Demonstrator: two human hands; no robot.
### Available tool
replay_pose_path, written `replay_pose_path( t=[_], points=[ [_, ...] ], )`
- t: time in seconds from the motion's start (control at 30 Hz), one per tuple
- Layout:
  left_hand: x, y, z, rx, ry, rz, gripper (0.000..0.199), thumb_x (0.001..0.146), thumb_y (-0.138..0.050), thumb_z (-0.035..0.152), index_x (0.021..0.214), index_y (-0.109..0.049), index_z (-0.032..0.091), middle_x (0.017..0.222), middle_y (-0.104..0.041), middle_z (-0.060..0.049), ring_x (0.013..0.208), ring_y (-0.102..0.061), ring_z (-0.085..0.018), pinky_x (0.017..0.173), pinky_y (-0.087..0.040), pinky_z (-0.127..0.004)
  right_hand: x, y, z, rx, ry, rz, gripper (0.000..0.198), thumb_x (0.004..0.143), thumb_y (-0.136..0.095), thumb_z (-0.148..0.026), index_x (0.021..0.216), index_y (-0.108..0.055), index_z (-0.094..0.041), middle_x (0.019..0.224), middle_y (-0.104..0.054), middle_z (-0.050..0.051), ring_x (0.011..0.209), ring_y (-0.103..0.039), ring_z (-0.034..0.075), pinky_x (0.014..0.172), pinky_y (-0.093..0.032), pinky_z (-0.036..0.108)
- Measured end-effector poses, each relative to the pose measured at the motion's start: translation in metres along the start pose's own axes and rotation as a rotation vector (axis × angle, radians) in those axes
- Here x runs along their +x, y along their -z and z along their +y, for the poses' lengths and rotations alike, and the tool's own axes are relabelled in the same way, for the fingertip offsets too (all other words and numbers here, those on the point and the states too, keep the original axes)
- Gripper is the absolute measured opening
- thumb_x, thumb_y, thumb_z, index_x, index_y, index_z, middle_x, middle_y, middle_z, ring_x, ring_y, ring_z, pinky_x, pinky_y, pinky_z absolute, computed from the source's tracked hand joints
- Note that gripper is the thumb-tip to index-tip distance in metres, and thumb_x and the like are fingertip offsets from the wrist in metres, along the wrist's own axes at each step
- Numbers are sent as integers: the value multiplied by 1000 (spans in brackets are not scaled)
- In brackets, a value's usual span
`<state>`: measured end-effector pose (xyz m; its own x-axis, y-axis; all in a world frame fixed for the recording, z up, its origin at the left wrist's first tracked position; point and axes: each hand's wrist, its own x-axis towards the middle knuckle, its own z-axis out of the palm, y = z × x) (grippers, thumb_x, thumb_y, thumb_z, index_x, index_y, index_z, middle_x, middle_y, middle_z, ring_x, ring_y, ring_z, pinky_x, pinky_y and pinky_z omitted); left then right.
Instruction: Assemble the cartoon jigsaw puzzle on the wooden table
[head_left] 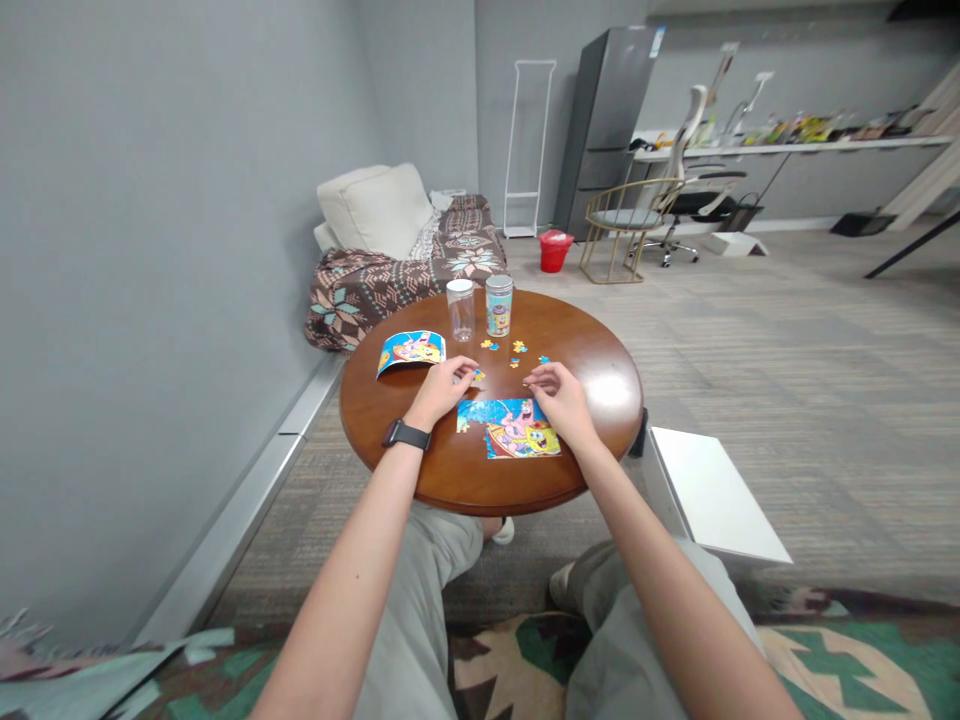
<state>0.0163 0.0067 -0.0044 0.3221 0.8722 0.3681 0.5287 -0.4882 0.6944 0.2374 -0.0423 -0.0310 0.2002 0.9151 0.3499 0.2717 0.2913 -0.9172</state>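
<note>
A partly assembled jigsaw puzzle (517,432) with cartoon figures on blue lies near the front of the round wooden table. The left part of its lower edge is jagged. My left hand (442,388), with a dark watch on the wrist, is above its upper left corner. Its fingers are bent together at a small yellow and blue puzzle piece (479,376). Over the puzzle's right side, my right hand (561,398) has its thumb and fingers closed. What is between those fingertips is too small to make out. Several loose puzzle pieces (519,347) are scattered beyond both hands.
On the table (450,480) stand a clear jar (461,315) and a printed jar (499,308). A curled picture sheet (412,348) lies at the left. A white box (716,495) is on the floor to the right. A covered sofa (397,270) stands behind the table.
</note>
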Motion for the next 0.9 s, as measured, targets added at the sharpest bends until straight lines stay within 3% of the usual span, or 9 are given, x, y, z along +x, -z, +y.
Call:
replay_pose_path(
  t=[0.23,0.5,0.7,0.9],
  points=[
    [-1,-1,-1,-21,32,-21,15,84,-61,21,97,-67,18,89,-76,-4,82,-70,-17,81,-56,-30,-1,4,2,-105,14,39,19,73,-51,-17,90,-59,-22,98,-72,8,96,-69,23,92,-54,40],
    [0,-4,-4,8,-8,-21,15,86,-57,16,95,-69,18,96,-76,-7,88,-71,-20,86,-57,-33,0,11,5,-204,-20,300,30,70,-45,-9,95,-56,-21,87,-68,6,85,-65,20,84,-55,36],
    [-2,-3,-4,69,-36,-74,19,85,-60,11,99,-71,19,103,-76,-7,94,-71,-22,92,-55,-37,-1,9,-1,-435,-43,132,15,74,-65,-27,84,-71,-18,96,-65,11,78,-64,21,83,-55,40],
    [-3,-4,-7,116,-37,-62,24,92,-52,10,100,-72,21,104,-77,-7,99,-71,-24,93,-54,-38,1,10,3,-494,-38,77,13,76,-69,-31,69,-71,-20,78,-66,7,75,-63,22,80,-54,39]
  ],
)
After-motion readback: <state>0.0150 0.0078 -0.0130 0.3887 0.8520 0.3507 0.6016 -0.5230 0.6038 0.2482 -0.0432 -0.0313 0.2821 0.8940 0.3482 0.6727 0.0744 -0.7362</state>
